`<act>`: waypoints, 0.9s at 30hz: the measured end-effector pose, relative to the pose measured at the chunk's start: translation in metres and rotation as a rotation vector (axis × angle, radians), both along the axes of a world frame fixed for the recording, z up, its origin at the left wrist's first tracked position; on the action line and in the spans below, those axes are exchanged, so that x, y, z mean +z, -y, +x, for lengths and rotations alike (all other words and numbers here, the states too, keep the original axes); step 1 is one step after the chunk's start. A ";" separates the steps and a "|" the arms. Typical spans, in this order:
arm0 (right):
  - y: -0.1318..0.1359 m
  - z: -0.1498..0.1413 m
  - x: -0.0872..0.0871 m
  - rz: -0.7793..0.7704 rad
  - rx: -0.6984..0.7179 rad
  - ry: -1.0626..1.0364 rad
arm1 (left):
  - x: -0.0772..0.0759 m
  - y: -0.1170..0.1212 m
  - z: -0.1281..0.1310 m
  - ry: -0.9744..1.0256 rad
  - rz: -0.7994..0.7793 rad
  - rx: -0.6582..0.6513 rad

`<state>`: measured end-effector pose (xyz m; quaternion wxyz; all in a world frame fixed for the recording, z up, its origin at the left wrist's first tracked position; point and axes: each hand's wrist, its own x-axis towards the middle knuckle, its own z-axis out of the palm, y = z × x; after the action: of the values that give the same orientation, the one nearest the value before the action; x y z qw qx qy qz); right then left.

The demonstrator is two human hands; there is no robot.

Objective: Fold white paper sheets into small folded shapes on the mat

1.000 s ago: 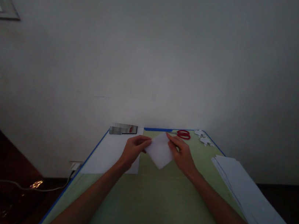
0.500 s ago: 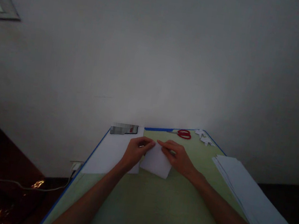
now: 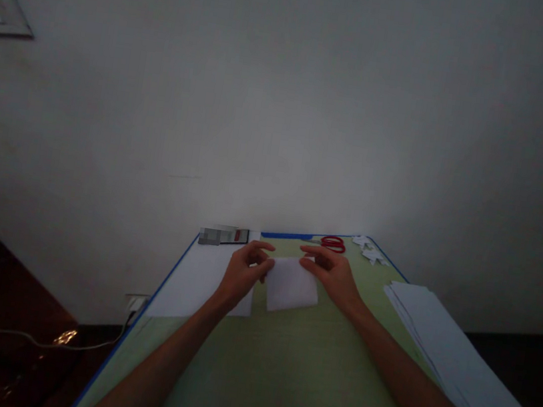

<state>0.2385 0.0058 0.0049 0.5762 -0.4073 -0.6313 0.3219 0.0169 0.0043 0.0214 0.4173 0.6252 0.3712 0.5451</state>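
Between my two hands is a small square of white paper [image 3: 293, 286], roughly upright to the table's edges, its top corners near my fingers. My left hand [image 3: 244, 270] grips the paper's upper left corner with the thumb, the index finger raised away from it. At the upper right corner, my right hand [image 3: 334, 276] pinches the paper between thumb and fingers. Beneath them lies the green tabletop [image 3: 278, 373]. Close to my left hand a larger white sheet [image 3: 194, 280] lies flat.
A phone [image 3: 224, 235] rests on the large sheet's far end. Red-handled scissors [image 3: 333, 244] lie at the back edge, beside folded white paper pieces [image 3: 370, 251]. A stack of white paper [image 3: 453, 350] covers the right side. A cable [image 3: 30, 336] hangs at left.
The paper square has been turned between my hands, from corner-down, through a tilt, to nearly straight. My hands came closer together, then moved slightly apart.
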 end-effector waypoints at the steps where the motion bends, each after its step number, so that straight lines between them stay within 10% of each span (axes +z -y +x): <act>1: 0.002 0.000 0.001 0.002 0.021 -0.005 | 0.001 0.001 0.001 -0.009 -0.006 -0.029; 16: 0.003 -0.007 -0.001 -0.053 0.142 -0.121 | -0.002 0.002 0.001 -0.096 -0.091 0.032; 27: 0.007 -0.011 -0.003 0.128 0.093 0.056 | -0.003 0.005 0.003 -0.371 0.232 0.089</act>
<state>0.2278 -0.0009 0.0019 0.5675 -0.3486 -0.6849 0.2956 0.0203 -0.0003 0.0187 0.2430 0.7415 0.4036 0.4777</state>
